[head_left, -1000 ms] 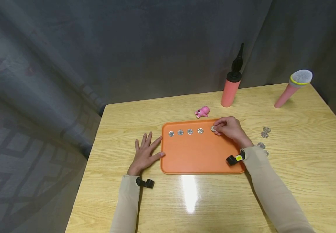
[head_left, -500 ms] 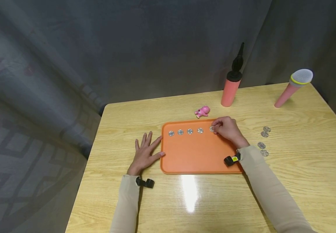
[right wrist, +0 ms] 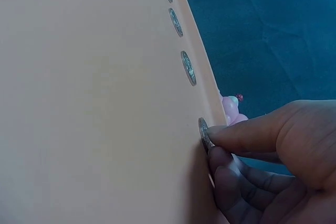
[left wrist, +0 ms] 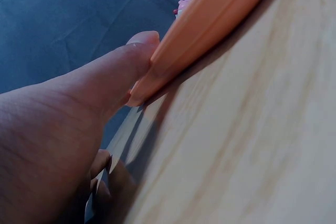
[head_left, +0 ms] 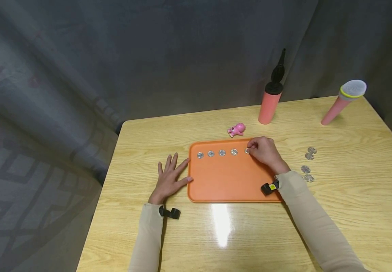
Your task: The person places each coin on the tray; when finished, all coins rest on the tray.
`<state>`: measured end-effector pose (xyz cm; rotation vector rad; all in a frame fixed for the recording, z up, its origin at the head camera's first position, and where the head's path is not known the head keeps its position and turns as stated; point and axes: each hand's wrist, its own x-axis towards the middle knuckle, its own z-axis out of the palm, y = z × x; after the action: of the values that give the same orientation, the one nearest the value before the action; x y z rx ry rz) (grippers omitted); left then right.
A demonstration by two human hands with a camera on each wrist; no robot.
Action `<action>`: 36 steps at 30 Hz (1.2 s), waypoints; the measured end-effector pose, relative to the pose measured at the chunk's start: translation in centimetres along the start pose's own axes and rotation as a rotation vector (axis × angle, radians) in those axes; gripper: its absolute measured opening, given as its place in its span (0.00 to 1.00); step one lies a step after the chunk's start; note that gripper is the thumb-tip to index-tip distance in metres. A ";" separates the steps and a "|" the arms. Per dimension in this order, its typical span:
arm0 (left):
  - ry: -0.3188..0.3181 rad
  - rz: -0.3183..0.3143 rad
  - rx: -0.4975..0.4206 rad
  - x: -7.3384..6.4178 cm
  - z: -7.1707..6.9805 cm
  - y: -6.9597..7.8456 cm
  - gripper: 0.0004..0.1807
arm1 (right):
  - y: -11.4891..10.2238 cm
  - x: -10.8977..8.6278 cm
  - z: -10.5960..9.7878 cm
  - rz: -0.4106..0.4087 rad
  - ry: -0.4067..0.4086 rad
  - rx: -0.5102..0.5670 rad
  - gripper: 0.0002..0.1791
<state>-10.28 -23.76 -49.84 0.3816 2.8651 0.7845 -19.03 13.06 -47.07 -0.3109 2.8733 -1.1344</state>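
Note:
My right hand [head_left: 264, 152] pinches a silver coin [right wrist: 203, 131] between thumb and curled fingers at the far right of the orange tray [head_left: 230, 181]. In the right wrist view the coin lies flat against the tray surface, partly covered by the thumb tip. Several other coins run in a row to its left along the tray's back rim, the nearest being a coin [head_left: 234, 152] with a gap beside it. With fingers spread, my left hand [head_left: 169, 181] rests on the table, its thumb [left wrist: 139, 51] and index fingertip touching the tray's left rim.
Several loose coins [head_left: 309, 156] lie on the wooden table [head_left: 359, 196] right of the tray. Behind the tray lies a small pink figurine [head_left: 236, 129]. A pink balloon pump [head_left: 270, 107] with a black top and a pink toy microphone [head_left: 335, 109] stand farther back, before a dark curtain [head_left: 189, 60].
My right hand has shifted slightly left with the coin, bringing it nearer the row, then barely moved over the last half second. The left hand has stayed at the tray's rim.

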 end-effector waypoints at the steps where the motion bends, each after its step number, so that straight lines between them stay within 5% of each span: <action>1: 0.000 0.000 0.000 0.0 0.0 0.0 0.40 | 0.0 0.0 0.0 0.000 -0.004 -0.001 0.04; 14: -0.003 -0.004 -0.005 0.0 0.1 0.0 0.40 | 0.1 -0.1 -0.5 0.033 -0.018 0.032 0.07; 36: 0.009 0.004 0.000 -0.1 0.1 0.0 0.40 | 0.5 -3.0 -6.0 0.069 0.098 0.094 0.10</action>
<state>-10.17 -23.76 -49.93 0.3844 2.8732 0.7890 -16.84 18.01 -43.16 -0.1555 2.8760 -1.3030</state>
